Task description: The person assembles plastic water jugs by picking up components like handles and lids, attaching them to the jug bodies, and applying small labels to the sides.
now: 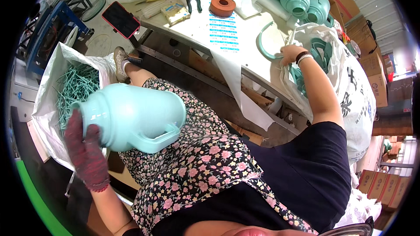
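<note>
A mint-green plastic jug body with a side handle lies on its side across my lap. Wearing a dark red knit glove, my left hand is closed around its neck end. On the right, my right hand pinches one end of a curved green plastic handle at the edge of the worktable. My right wrist passes over the mouth of a white woven sack, where more green handles lie.
Several green jug bodies stand at the table's far right. An orange tape roll, pliers and a label sheet lie on the table. A phone is mounted at its left end. Thin green strips fill a white sack.
</note>
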The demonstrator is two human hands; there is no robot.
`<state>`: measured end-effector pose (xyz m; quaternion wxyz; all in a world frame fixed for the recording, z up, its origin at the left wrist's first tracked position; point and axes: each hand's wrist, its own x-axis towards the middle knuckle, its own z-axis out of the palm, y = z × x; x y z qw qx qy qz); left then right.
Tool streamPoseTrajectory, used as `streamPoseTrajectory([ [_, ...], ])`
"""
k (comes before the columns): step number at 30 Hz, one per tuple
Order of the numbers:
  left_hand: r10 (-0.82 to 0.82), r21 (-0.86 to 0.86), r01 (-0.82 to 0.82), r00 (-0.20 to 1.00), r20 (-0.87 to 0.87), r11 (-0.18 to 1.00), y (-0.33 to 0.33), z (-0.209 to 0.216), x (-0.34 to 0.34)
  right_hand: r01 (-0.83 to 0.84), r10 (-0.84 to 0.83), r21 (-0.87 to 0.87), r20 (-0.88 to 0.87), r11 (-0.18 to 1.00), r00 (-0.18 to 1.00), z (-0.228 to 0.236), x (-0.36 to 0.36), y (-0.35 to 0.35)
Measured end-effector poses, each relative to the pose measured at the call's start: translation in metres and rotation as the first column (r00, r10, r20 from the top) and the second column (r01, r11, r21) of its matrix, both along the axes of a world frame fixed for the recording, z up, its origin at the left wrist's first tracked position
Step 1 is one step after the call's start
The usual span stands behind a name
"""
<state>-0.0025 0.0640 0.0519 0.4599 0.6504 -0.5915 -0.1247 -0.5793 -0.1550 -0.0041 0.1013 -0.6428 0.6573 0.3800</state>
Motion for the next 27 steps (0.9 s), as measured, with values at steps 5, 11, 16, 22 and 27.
streamPoseTrajectory([
  [5,-0.084,-0.133,0.093,0.994,0.075,0.987,-0.008,0.004,-0.013,-0.249,0.239,-0.394,-0.076,0.885,0.968,0.008,-0.006,0.007],
  [11,-0.231,-0.230,0.303,0.928,0.291,0.925,-0.015,0.019,-0.045,0.606,0.723,-0.684,0.646,0.407,0.244,0.079,0.119,-0.018],
  [16,-0.246,-0.334,0.408,0.867,0.434,0.850,-0.020,0.027,-0.058,0.465,0.104,0.431,0.637,0.774,-0.764,0.073,0.294,0.014],
  [22,-0.220,-0.329,0.386,0.869,0.444,0.862,-0.015,0.025,-0.059,0.222,-0.279,0.704,0.521,0.674,-0.807,0.028,0.339,0.019],
  [27,-0.229,-0.342,0.368,0.894,0.385,0.864,-0.016,0.023,-0.064,0.167,-0.422,0.773,0.498,0.613,-0.758,0.027,0.349,0.011],
])
